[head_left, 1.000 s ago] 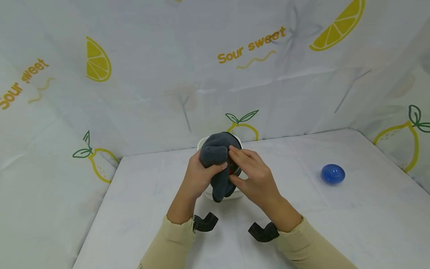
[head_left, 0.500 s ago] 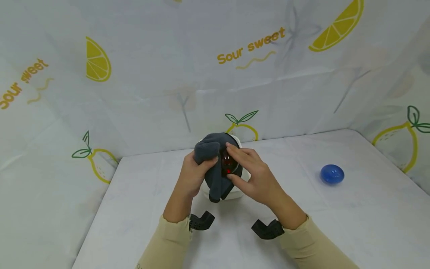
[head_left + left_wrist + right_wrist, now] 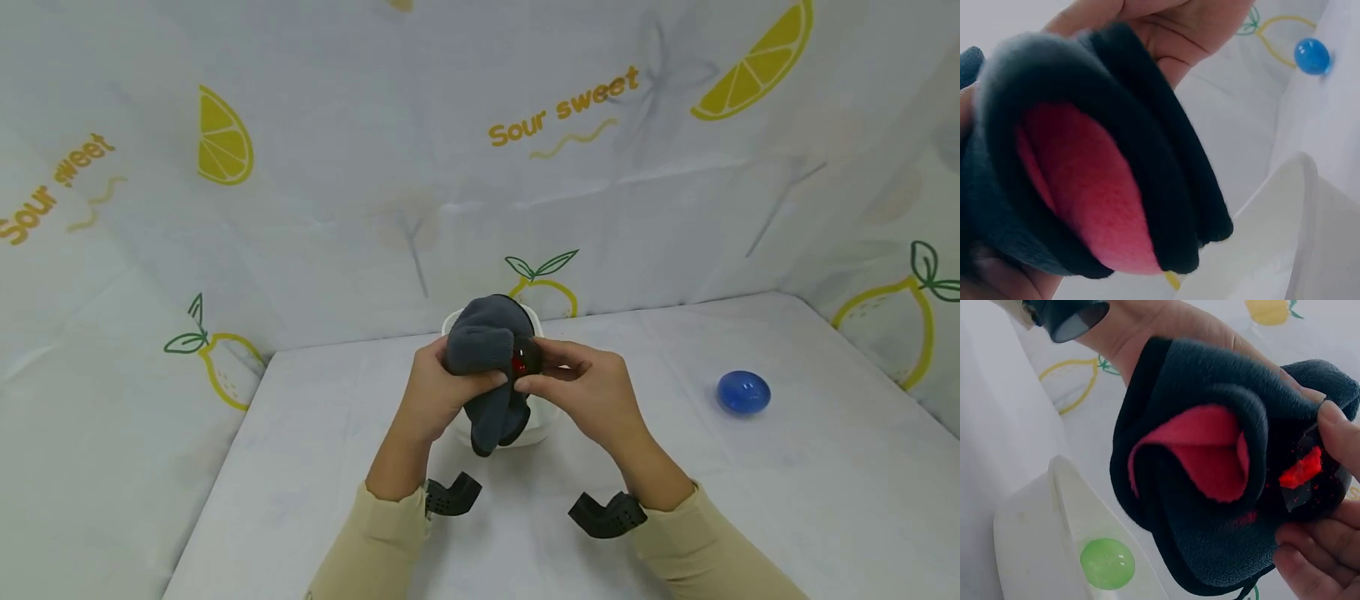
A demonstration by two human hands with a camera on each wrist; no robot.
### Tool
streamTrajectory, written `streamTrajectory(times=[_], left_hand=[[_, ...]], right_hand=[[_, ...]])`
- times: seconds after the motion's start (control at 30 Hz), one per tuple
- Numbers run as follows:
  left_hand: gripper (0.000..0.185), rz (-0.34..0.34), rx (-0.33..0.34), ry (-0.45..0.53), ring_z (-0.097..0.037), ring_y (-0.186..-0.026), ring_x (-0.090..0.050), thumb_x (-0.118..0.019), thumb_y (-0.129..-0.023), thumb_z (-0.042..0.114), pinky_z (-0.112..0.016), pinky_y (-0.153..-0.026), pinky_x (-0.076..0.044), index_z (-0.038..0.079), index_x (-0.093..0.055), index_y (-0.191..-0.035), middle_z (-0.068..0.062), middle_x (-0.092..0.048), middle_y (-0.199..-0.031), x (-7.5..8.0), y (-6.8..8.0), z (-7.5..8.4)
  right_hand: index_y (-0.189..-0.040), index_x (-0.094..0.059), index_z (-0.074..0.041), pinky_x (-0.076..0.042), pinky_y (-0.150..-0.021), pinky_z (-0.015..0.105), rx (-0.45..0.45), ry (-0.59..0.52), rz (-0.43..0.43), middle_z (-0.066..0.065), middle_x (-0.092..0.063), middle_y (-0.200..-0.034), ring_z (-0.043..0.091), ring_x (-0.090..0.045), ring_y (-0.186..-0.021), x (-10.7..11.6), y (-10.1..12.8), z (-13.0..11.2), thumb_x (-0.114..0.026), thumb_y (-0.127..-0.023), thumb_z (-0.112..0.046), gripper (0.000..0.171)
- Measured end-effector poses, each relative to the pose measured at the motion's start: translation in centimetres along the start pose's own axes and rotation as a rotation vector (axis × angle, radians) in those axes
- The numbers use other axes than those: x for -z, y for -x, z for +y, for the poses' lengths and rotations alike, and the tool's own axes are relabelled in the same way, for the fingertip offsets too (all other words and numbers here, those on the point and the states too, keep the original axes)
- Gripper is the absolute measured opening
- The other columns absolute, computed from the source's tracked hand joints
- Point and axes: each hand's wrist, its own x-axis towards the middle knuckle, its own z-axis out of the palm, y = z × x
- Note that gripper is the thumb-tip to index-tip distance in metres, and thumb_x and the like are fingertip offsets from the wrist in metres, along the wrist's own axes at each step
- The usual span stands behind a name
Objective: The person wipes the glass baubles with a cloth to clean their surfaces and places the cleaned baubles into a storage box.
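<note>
My left hand (image 3: 438,392) grips a folded cloth (image 3: 483,337), dark grey-blue outside with a black edge, its fingers behind and thumb in front. A pink inner face (image 3: 1094,194) shows between the folds in both wrist views. Against the cloth sits a dark, glossy, rounded ball (image 3: 528,357) with a bright red glint. My right hand (image 3: 592,385) pinches this ball from the right, thumb below and fingers above it. In the right wrist view the cloth covers part of the ball (image 3: 1304,472). Both hands are above a white tub (image 3: 534,433).
A green ball (image 3: 1107,564) lies inside the tub, seen in the right wrist view. On the table (image 3: 300,500), to the right, rests a shiny blue ball (image 3: 743,392). A lemon-printed white sheet (image 3: 337,233) hangs behind the table. Black mounts (image 3: 609,515) sit on both wrists.
My right hand has shifted slightly right and turned, its fingers going from spread over the cloth's edge to round the ball. The cloth swung left, then back right.
</note>
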Motion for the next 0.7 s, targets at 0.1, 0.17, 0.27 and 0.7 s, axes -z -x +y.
streamTrajectory(times=[0.1,0.17,0.27,0.7], left_hand=[[0.05,-0.003,0.017,-0.032,-0.025,-0.109,-0.061,-0.084,-0.075,0.012,-0.042,-0.09,-0.054,0.011,-0.062,-0.121,-0.009,-0.065,-0.117,-0.15,0.09,0.23],[0.052,-0.011,0.019,-0.047,-0.025,-0.11,-0.061,-0.084,-0.076,0.013,-0.043,-0.091,-0.054,0.013,-0.061,-0.122,-0.008,-0.065,-0.118,-0.15,0.14,0.26],[0.051,-0.034,0.012,-0.057,-0.025,-0.109,-0.063,-0.084,-0.075,0.01,-0.043,-0.09,-0.054,0.011,-0.063,-0.121,-0.009,-0.066,-0.117,0.03,0.17,0.21],[0.043,-0.008,0.007,-0.021,-0.024,-0.099,-0.066,-0.08,-0.074,0.002,-0.039,-0.085,-0.056,-0.002,-0.067,-0.115,-0.014,-0.069,-0.108,0.74,-0.18,-0.14]], right_hand=[[-0.125,-0.068,-0.009,-0.058,-0.079,0.026,-0.049,-0.045,-0.015,0.011,-0.072,-0.113,0.02,-0.072,-0.099,0.01,-0.2,0.12,-0.087,-0.074,-0.019,0.055],[-0.127,-0.066,-0.008,-0.057,-0.082,0.025,-0.025,-0.049,-0.019,0.012,-0.071,-0.117,0.022,-0.07,-0.104,-0.03,-0.32,0.2,-0.085,-0.076,-0.017,0.055],[-0.13,-0.065,-0.01,-0.055,-0.087,0.024,0.03,-0.033,-0.02,0.01,-0.068,-0.123,0.022,-0.069,-0.108,-0.09,-0.38,0.4,-0.085,-0.076,-0.015,0.057],[-0.129,-0.064,-0.003,-0.045,-0.1,0.016,0.631,0.345,0.062,0.012,-0.064,-0.131,0.025,-0.064,-0.118,0.18,-0.23,0.63,-0.09,-0.063,-0.006,0.071]])
